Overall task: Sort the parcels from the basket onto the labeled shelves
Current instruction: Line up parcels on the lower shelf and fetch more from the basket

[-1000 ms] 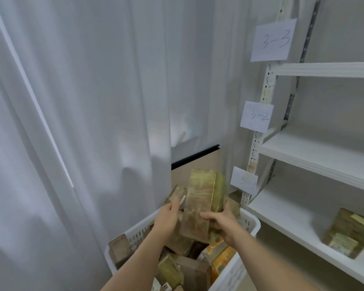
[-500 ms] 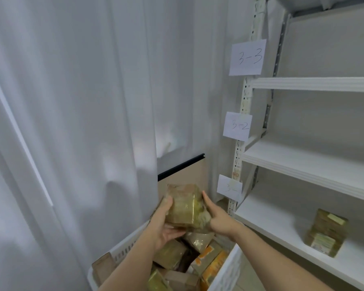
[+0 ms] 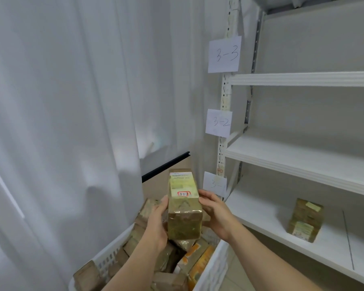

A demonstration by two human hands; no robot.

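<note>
A brown taped parcel (image 3: 184, 208) with a label reading 3-1-7 is held above the white basket (image 3: 212, 267). My left hand (image 3: 157, 223) grips its left side and my right hand (image 3: 215, 213) grips its right side. The basket below holds several brown and orange parcels (image 3: 198, 259). White shelves stand to the right, with paper labels 3-3 (image 3: 224, 54), 3-2 (image 3: 218, 122) and a partly hidden lowest label (image 3: 214, 183) on the upright. One parcel (image 3: 305, 220) sits on the lowest shelf (image 3: 265, 215).
White curtains (image 3: 72, 122) hang on the left and behind the basket. A brown board with a black top edge (image 3: 166, 164) stands behind the held parcel. The middle shelf (image 3: 303, 158) and top shelf (image 3: 303, 78) are to the right.
I have lifted the parcel out of the basket and turned it so its labelled face points up at me. The view has swung toward the shelves.
</note>
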